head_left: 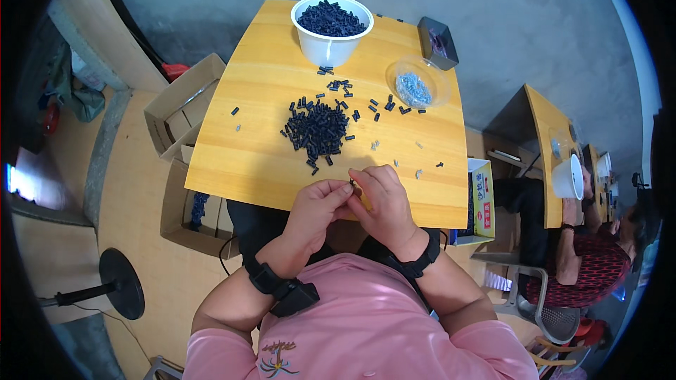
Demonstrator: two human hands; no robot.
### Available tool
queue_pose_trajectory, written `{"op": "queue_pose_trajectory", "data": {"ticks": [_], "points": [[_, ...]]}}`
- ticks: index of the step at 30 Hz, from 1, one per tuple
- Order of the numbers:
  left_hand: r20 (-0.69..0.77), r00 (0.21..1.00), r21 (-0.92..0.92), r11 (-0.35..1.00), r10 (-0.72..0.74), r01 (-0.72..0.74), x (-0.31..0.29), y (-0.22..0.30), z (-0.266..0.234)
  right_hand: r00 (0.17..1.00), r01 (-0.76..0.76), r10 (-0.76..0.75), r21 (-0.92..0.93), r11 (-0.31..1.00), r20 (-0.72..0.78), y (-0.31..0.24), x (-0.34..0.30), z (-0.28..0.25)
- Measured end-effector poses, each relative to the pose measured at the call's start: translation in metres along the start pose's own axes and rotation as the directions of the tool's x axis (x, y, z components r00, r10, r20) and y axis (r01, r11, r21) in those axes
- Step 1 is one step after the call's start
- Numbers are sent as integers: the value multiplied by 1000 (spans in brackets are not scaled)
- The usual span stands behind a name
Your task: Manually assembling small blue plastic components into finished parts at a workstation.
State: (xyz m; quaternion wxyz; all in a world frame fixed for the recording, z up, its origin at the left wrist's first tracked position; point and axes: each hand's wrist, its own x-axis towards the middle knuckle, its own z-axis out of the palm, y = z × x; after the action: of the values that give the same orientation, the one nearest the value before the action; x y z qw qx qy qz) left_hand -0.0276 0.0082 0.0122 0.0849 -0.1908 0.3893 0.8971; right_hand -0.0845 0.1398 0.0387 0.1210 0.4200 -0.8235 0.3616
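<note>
At the table's near edge my left hand (pixel 321 210) and my right hand (pixel 384 203) meet, fingertips pinched together. Between them sits a small dark piece (pixel 352 182), mostly covered by the fingers; it resembles the loose black parts, though its kind is too small to make out. Just beyond my hands lies a heap of small black cylindrical parts (pixel 317 129), with several strays around it. A few tiny clear-silver pieces (pixel 374 146) are scattered right of the heap. Farther right, a clear round dish (pixel 414 89) holds many such pieces.
A white bucket (pixel 331 48) full of black parts stands at the table's far side. A dark square box (pixel 437 43) sits at the far right corner. Open cardboard boxes (pixel 184 107) flank the table on the left. Another person (pixel 581 267) sits at a table on the right.
</note>
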Motion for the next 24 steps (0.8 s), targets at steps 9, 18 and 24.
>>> {"op": "queue_pose_trajectory", "data": {"ticks": [9, 18, 24], "points": [[-46, 997, 38, 997, 68, -66, 2, -9, -8, 1000, -7, 7, -27, 1000, 1, -6, -1, 8], [-86, 988, 141, 983, 129, -116, 4, 0, -4, 1000, 27, -27, 24, 999, 14, -6, 9, 6], [-86, 989, 327, 941, 118, -84, -3, 7, -3, 980, 48, -15, -161, 986, 199, -7, 17, -10]]}}
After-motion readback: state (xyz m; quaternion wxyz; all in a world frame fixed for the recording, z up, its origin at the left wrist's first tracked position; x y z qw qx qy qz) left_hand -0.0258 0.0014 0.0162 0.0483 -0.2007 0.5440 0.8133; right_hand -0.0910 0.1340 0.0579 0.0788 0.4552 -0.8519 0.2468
